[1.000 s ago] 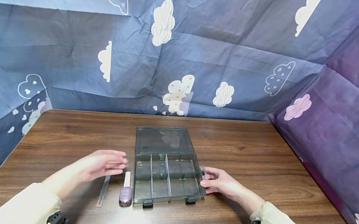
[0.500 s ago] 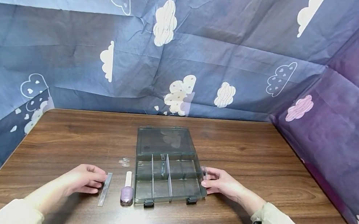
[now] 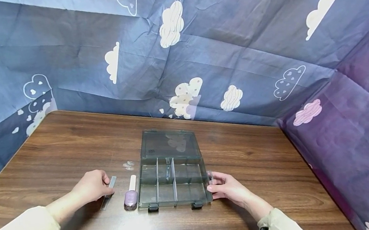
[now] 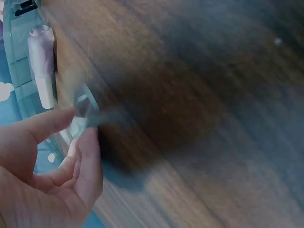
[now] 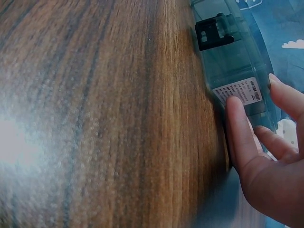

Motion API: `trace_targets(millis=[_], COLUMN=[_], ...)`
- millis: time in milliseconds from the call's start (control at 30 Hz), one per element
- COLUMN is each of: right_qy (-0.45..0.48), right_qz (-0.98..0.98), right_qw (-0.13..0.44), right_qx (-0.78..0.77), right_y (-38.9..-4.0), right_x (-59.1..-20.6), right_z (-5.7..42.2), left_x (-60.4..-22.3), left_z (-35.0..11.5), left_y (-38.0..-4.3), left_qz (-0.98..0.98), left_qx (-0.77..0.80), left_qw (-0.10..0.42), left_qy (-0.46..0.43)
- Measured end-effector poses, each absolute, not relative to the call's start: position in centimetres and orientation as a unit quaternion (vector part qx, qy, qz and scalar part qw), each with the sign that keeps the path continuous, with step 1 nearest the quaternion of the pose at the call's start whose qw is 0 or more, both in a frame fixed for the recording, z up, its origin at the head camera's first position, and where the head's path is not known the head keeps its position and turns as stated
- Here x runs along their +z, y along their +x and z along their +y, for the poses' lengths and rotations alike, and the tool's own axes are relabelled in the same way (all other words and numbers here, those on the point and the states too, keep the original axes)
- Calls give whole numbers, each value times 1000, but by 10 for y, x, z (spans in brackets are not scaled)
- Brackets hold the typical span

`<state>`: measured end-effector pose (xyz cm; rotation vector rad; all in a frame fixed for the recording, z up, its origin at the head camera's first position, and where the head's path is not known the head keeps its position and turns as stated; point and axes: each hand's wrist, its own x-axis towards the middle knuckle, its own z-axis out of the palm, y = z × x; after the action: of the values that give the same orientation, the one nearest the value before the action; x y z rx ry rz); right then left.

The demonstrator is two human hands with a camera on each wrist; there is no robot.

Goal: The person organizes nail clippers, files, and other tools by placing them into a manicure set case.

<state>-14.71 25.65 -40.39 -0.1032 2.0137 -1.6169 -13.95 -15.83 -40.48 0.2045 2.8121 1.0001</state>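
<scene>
My left hand (image 3: 92, 186) pinches a narrow clear flat strip (image 3: 112, 181) between thumb and fingers, left of a nail polish bottle (image 3: 131, 200). In the left wrist view the strip (image 4: 86, 105) shows at the fingertips, blurred and tilted. The bottle holds purple polish and has a white cap. Beside it lies a dark translucent compartment box (image 3: 189, 190), its lid (image 3: 169, 144) laid back. My right hand (image 3: 227, 187) grips the box's right side near the front corner. In the right wrist view, one finger touches the side wall at a white label (image 5: 244, 90).
Several small clear oval pieces (image 3: 129, 165), like false nail tips, lie left of the box. Two black latches (image 3: 153, 207) stick out from its front edge. A blue cloth with clouds (image 3: 130, 53) hangs behind the wooden table (image 3: 82, 137).
My left hand has moved from beside the box back left to the strip and taken hold of it. The clear oval pieces now show on the table. My right hand stays at the box.
</scene>
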Motion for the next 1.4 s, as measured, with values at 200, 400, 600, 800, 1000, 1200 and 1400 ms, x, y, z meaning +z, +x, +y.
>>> trace_targets(millis=[200,400,600,800,1000,1200,1400], right_qy=[-34,-35,-41,-42,-40,-42,-37], right_qz=[751,751,747,743,746,744,744], right_qw=[276,277,279,282,280,280,282], right_qx=[-598,-599,-602,-605,-602,-605,-605], right_y=[-148,-148,-148,-148,-148,-148,-149], right_x=[-405,-404,-404,-405,-405,-405,-406], right_z=[257,257,258,259,258,258,258], left_x=[-401,-400,-403,-406,-407,-397,-387], left_z=[-155,-155,-162,-170,-178,-180,-175], left_y=[-144,-146,-149,-153,-160,-168,-173], left_qz=[956,955,927,863,819,771,762], left_qx=[272,263,338,457,514,564,564], left_qw=[70,96,137,211,252,293,309], left_qy=[89,101,87,50,33,40,71])
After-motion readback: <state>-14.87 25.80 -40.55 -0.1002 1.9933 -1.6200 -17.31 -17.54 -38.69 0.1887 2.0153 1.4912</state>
